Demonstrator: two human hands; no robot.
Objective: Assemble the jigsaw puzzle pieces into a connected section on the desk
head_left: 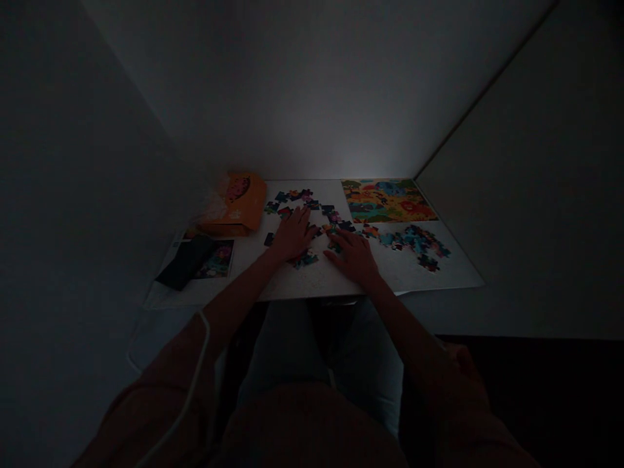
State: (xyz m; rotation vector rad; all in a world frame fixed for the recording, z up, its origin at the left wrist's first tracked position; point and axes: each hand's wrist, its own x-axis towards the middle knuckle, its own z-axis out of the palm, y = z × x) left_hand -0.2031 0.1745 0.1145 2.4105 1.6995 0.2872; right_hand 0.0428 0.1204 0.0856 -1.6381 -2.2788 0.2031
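Note:
In the dim head view, loose jigsaw puzzle pieces [306, 259] lie scattered over the middle of the white table [287, 286]. My left hand [294, 235] rests flat over some of them, fingers stretched out and pointing away from me; the pieces under the palm are hidden. To its right, my right hand [355, 257] lies low on the table with its fingers spread. Its fingertips touch or nearly touch puzzle pieces [333, 231] with orange and green on them. Neither hand appears to grip a piece.
An orange box [251, 201] stands at the back left. In front of it, a dark object [188, 263] partly covers a floral picture card [220, 255]. A colourful animal picture [387, 200] lies at the back right, with a heap of pieces [419, 240] before it. White walls enclose the table.

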